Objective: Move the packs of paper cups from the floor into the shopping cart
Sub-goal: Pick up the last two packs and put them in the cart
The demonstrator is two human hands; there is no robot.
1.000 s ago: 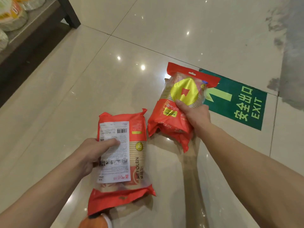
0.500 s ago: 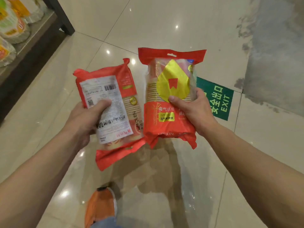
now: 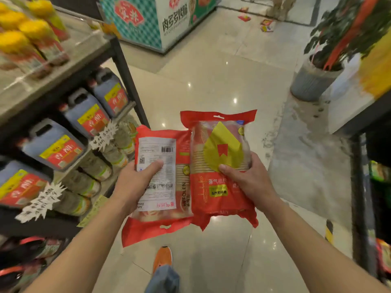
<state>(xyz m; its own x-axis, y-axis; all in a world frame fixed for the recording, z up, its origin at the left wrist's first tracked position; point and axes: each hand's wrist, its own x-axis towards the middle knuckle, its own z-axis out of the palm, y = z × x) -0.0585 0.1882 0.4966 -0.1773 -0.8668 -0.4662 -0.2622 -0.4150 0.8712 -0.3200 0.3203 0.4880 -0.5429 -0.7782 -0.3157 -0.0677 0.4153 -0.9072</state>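
I hold two red packs of paper cups side by side in the air, well above the floor. My left hand [image 3: 135, 182] grips the left pack [image 3: 169, 157], which shows its white label side with a barcode and hangs upside down. My right hand [image 3: 247, 178] grips the right pack [image 3: 220, 149], upright, with a yellow drop-shaped emblem on its clear front. The two packs touch along their inner edges. No shopping cart is in view.
A shelf rack [image 3: 124, 66] on the left carries dark jugs [image 3: 84, 113] and yellow-capped bottles [image 3: 31, 34]. A potted plant [image 3: 317, 79] stands at the right, a printed display box [image 3: 160, 20] at the far end. My orange shoe [image 3: 163, 256] is on the tiled floor below.
Both packs came up off the floor and now sit higher in front of me. My view has swung up from the floor and its green exit sign to the aisle.
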